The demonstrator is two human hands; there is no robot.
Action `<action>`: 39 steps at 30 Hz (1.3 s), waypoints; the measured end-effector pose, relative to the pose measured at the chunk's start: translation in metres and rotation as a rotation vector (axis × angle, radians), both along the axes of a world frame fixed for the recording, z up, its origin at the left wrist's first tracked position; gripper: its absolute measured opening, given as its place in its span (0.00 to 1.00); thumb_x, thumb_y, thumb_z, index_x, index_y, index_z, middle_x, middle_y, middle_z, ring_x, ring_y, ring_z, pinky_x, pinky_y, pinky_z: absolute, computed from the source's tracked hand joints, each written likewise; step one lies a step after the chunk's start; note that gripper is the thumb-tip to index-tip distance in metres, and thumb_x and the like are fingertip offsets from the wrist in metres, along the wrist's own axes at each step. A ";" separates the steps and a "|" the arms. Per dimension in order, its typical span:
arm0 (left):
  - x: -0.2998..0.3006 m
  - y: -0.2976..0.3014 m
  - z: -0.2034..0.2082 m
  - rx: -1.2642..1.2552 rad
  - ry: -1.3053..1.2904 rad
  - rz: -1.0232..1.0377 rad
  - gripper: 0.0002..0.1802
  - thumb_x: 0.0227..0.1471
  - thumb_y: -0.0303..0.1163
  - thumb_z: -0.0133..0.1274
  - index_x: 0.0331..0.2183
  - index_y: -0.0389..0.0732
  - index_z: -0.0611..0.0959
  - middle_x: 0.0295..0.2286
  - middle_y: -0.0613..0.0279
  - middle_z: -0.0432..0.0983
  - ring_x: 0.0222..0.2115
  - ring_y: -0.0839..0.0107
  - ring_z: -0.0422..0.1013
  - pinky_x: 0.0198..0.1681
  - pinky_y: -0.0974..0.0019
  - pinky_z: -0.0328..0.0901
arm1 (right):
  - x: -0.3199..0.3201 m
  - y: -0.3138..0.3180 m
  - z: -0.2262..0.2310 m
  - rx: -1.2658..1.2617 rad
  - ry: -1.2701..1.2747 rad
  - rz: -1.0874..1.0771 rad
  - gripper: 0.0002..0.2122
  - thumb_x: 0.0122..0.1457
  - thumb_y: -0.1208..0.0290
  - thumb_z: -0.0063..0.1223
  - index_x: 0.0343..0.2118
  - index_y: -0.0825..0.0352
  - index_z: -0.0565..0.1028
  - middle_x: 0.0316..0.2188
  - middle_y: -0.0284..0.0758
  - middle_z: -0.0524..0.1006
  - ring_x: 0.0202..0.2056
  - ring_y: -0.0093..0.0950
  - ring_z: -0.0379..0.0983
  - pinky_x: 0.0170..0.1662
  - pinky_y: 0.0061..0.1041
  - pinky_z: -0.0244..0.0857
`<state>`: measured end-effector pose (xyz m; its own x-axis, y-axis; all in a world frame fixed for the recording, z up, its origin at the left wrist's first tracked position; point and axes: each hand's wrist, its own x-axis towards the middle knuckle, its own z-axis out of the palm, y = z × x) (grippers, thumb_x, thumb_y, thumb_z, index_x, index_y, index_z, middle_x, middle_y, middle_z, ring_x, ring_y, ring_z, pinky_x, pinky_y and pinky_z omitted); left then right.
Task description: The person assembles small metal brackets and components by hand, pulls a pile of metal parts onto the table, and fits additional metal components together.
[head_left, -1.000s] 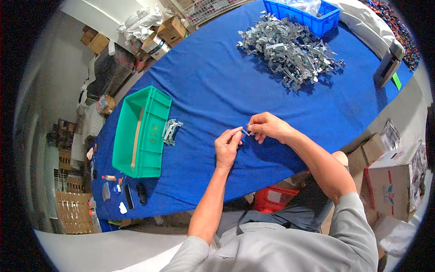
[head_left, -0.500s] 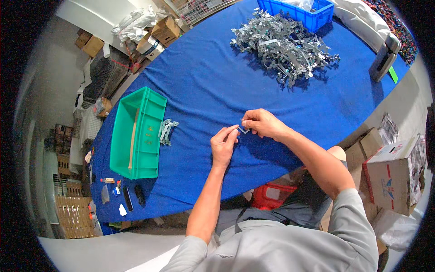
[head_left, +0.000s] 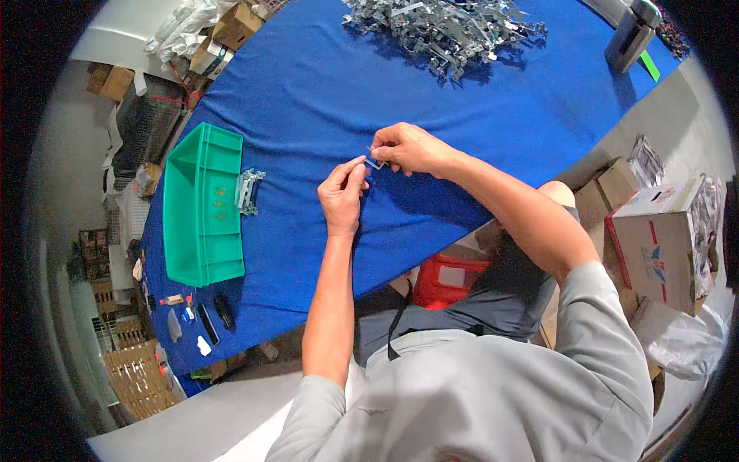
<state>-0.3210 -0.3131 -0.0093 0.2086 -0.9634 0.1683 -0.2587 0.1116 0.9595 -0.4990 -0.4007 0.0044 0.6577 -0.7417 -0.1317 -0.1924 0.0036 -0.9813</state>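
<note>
A small bent metal bracket (head_left: 376,164) is held between my two hands above the blue cloth. My left hand (head_left: 343,194) pinches its near-left end with thumb and fingertips. At the other end, my right hand (head_left: 408,148) closes thumb and forefinger on it, and the other fingers are curled. My fingertips cover much of the bracket. Beyond my hands lies a large heap of silvery metal brackets (head_left: 454,35), cut off by the view's upper edge. To the left, a small bundle of similar brackets (head_left: 249,191) rests against the green plastic bin (head_left: 223,258).
The blue cloth (head_left: 296,138) covers the table. A dark flask (head_left: 631,38) stands at the far right edge. Small items, including a black strip-like object (head_left: 207,323), lie at the near left. On the right, a cardboard box (head_left: 654,239) stands beside my leg.
My view has shifted, so the table's contents appear higher and further left, and the blue bin behind the heap has left the frame. Both hands keep their hold on the bracket.
</note>
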 end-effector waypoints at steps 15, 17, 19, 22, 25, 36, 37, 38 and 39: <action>-0.001 0.000 -0.001 0.019 0.008 0.002 0.09 0.56 0.27 0.55 0.39 0.38 0.85 0.26 0.65 0.80 0.21 0.83 0.69 0.23 0.78 0.62 | -0.001 0.003 0.003 0.009 -0.043 -0.010 0.09 0.61 0.66 0.51 0.31 0.68 0.76 0.22 0.28 0.73 0.23 0.17 0.68 0.20 0.19 0.63; -0.001 0.001 0.000 0.031 0.020 0.010 0.09 0.56 0.27 0.56 0.39 0.38 0.86 0.26 0.66 0.80 0.21 0.83 0.69 0.23 0.78 0.62 | 0.000 0.004 0.003 0.046 -0.050 -0.024 0.09 0.61 0.66 0.51 0.31 0.68 0.76 0.21 0.28 0.72 0.23 0.16 0.68 0.20 0.18 0.63; 0.001 0.002 0.000 0.010 -0.001 0.007 0.09 0.56 0.28 0.56 0.39 0.38 0.86 0.27 0.66 0.80 0.22 0.84 0.69 0.23 0.78 0.62 | 0.003 0.003 0.000 0.052 -0.042 -0.011 0.09 0.61 0.66 0.51 0.31 0.68 0.76 0.22 0.27 0.72 0.23 0.16 0.67 0.20 0.18 0.63; 0.000 0.002 0.000 0.014 0.005 -0.004 0.09 0.56 0.28 0.55 0.39 0.38 0.86 0.27 0.66 0.80 0.22 0.83 0.70 0.25 0.78 0.64 | 0.002 0.002 0.000 0.046 -0.044 0.022 0.09 0.61 0.66 0.51 0.31 0.68 0.75 0.22 0.27 0.72 0.23 0.16 0.67 0.20 0.18 0.62; -0.001 0.001 -0.001 0.007 -0.020 -0.011 0.09 0.55 0.27 0.55 0.39 0.37 0.86 0.28 0.65 0.79 0.23 0.82 0.70 0.25 0.77 0.65 | -0.001 0.004 0.006 0.059 -0.017 0.027 0.09 0.62 0.67 0.50 0.32 0.68 0.75 0.23 0.27 0.72 0.24 0.16 0.67 0.20 0.17 0.62; 0.002 -0.006 0.001 0.221 0.116 -0.079 0.10 0.58 0.29 0.53 0.40 0.37 0.84 0.27 0.68 0.79 0.23 0.83 0.71 0.26 0.77 0.66 | -0.002 0.003 0.017 0.054 0.049 -0.027 0.10 0.62 0.66 0.50 0.34 0.69 0.75 0.24 0.29 0.75 0.23 0.17 0.69 0.21 0.19 0.64; 0.006 -0.009 0.013 0.315 0.172 -0.133 0.11 0.58 0.30 0.53 0.41 0.38 0.84 0.27 0.68 0.79 0.23 0.83 0.71 0.26 0.78 0.66 | -0.001 0.002 0.024 0.069 0.043 -0.024 0.09 0.62 0.66 0.50 0.34 0.68 0.75 0.24 0.29 0.75 0.23 0.17 0.70 0.21 0.19 0.64; 0.009 -0.015 0.020 0.305 0.203 -0.145 0.11 0.58 0.31 0.53 0.41 0.37 0.84 0.26 0.68 0.79 0.24 0.83 0.71 0.26 0.77 0.66 | 0.001 0.000 0.030 0.084 0.037 -0.022 0.09 0.62 0.66 0.50 0.34 0.68 0.75 0.24 0.29 0.75 0.23 0.17 0.70 0.22 0.20 0.65; 0.012 -0.021 0.028 0.272 0.177 -0.159 0.11 0.58 0.31 0.53 0.41 0.37 0.84 0.26 0.68 0.78 0.23 0.83 0.70 0.25 0.77 0.65 | 0.003 -0.002 0.030 0.082 0.058 -0.033 0.09 0.62 0.66 0.50 0.34 0.68 0.75 0.24 0.29 0.75 0.23 0.17 0.70 0.22 0.20 0.65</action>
<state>-0.3093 -0.3341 0.0187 0.0553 -0.9908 -0.1238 -0.0859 -0.1283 0.9880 -0.4963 -0.4030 0.0344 0.6226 -0.7480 -0.2300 -0.2477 0.0904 -0.9646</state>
